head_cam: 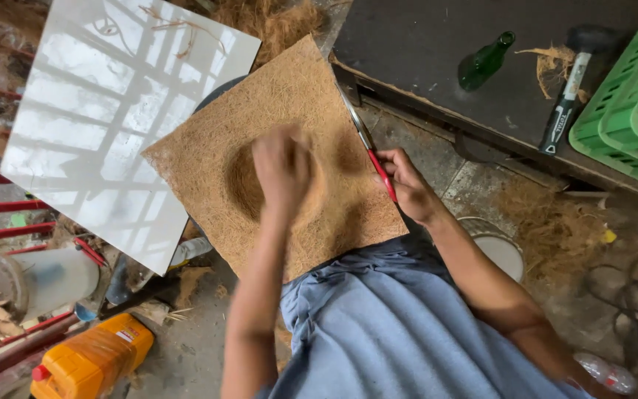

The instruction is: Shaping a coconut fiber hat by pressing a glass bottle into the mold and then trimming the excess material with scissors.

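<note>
Cluttered workshop floor lies below; right hand [406, 183] grips red-handled scissors [369, 146] pointing away along the coir mat [275, 155] edge; blurred left hand [282, 168], grip unclear, presses its hollow.

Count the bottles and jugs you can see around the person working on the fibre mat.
3: a green glass bottle lying on the dark board, an orange jug bottom left, a clear plastic bottle bottom right. Clutter may hide others.

I see a dark bench [437, 44]. A green bottle [484, 62] and a hammer [570, 92] lie on it, and a green crate [629, 103] sits at its end. On the gray floor [193, 355] lies an orange jug [90, 360].
</note>
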